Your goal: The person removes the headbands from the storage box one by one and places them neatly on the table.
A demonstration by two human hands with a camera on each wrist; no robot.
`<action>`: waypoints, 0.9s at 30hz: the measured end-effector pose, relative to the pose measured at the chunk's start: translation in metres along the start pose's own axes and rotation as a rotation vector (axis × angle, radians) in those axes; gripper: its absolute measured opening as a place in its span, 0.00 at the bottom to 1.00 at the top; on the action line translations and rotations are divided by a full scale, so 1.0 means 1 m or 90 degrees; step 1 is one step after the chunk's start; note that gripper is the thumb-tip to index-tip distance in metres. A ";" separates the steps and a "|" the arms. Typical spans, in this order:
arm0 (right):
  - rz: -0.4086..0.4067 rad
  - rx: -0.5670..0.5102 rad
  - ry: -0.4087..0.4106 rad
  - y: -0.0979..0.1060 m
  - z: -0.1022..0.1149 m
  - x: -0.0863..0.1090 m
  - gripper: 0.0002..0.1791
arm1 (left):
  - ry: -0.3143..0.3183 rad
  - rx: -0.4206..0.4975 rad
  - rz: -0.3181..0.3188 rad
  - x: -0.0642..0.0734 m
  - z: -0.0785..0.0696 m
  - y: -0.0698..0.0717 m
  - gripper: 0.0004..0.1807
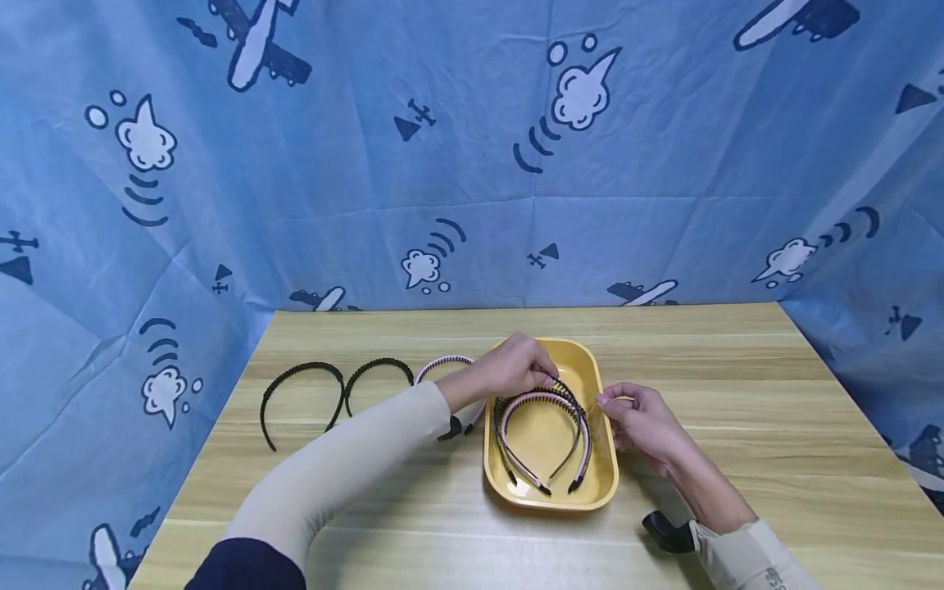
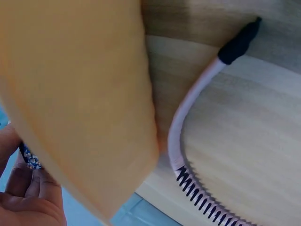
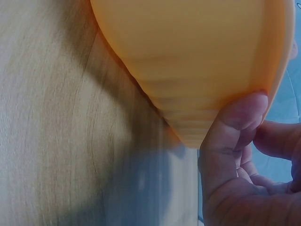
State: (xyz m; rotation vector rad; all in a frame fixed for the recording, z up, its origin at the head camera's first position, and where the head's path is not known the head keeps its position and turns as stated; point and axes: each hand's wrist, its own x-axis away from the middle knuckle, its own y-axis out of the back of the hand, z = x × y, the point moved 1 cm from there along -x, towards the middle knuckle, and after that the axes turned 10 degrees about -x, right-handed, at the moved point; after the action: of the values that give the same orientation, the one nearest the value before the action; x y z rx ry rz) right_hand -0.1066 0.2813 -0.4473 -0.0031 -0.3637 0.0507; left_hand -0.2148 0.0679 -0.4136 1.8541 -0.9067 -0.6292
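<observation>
My left hand point(image 1: 519, 366) reaches over the yellow tray point(image 1: 549, 506) and pinches a dark headband point(image 1: 568, 396) by its curved top. A speckled bit of the band shows between the fingers in the left wrist view. Below it in the tray lie other headbands, among them a pink one point(image 1: 587, 451) with dark tips; they overlap, so their number is unclear. On the tray's right side, my right hand point(image 1: 645, 422) grips the rim between thumb and fingers. The right wrist view shows the thumb point(image 3: 244, 110) against the tray's outer wall.
Left of the tray, two black headbands, one at the far left point(image 1: 267, 401) and one beside it point(image 1: 379, 361), lie on the wooden table point(image 1: 737, 393). A pink headband point(image 2: 175, 141) lies close against the tray, partly behind my left arm. A blue patterned curtain point(image 1: 472, 164) hangs behind the table.
</observation>
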 end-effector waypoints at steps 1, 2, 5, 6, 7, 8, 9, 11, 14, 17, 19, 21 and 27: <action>0.000 0.000 -0.001 0.000 0.000 0.000 0.17 | 0.005 0.009 0.002 0.000 0.000 0.002 0.07; 0.000 -0.001 -0.002 0.000 0.000 0.000 0.17 | 0.008 0.016 0.002 0.000 0.000 0.003 0.07; 0.000 -0.003 -0.003 -0.001 0.000 0.000 0.17 | 0.010 0.023 -0.003 0.000 0.000 0.009 0.07; 0.001 -0.004 -0.003 -0.001 0.000 -0.001 0.17 | 0.008 0.026 -0.006 0.000 0.000 0.011 0.07; 0.001 -0.005 -0.003 -0.001 0.000 -0.001 0.17 | 0.005 0.027 -0.010 0.000 0.000 0.012 0.07; 0.002 -0.005 -0.003 -0.001 0.000 -0.001 0.17 | -0.001 0.026 -0.014 0.000 0.001 0.014 0.07; 0.003 -0.004 -0.003 -0.001 0.000 -0.001 0.17 | -0.005 0.029 -0.018 0.001 0.001 0.015 0.07; 0.004 -0.003 -0.002 -0.001 0.000 -0.001 0.18 | -0.010 0.031 -0.024 0.001 0.001 0.018 0.06; 0.006 0.001 -0.001 -0.001 0.001 -0.002 0.18 | -0.015 0.030 -0.028 0.003 0.001 0.023 0.06; 0.008 0.001 0.000 -0.001 0.002 -0.002 0.17 | -0.017 0.027 -0.027 0.004 -0.001 0.029 0.06; 0.010 0.000 0.000 -0.001 0.001 -0.002 0.17 | -0.020 0.024 -0.029 0.005 -0.001 0.032 0.06; 0.009 0.000 0.001 0.000 0.001 -0.002 0.17 | -0.022 0.019 -0.029 0.006 0.000 0.035 0.06; 0.003 0.004 0.002 0.000 -0.001 -0.002 0.17 | -0.029 -0.001 -0.029 0.014 0.003 0.040 0.07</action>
State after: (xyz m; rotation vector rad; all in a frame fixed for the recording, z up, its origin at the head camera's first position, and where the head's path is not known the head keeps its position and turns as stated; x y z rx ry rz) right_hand -0.1082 0.2808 -0.4486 0.0013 -0.3604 0.0571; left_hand -0.2215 0.0439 -0.3794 1.8699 -0.8952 -0.7029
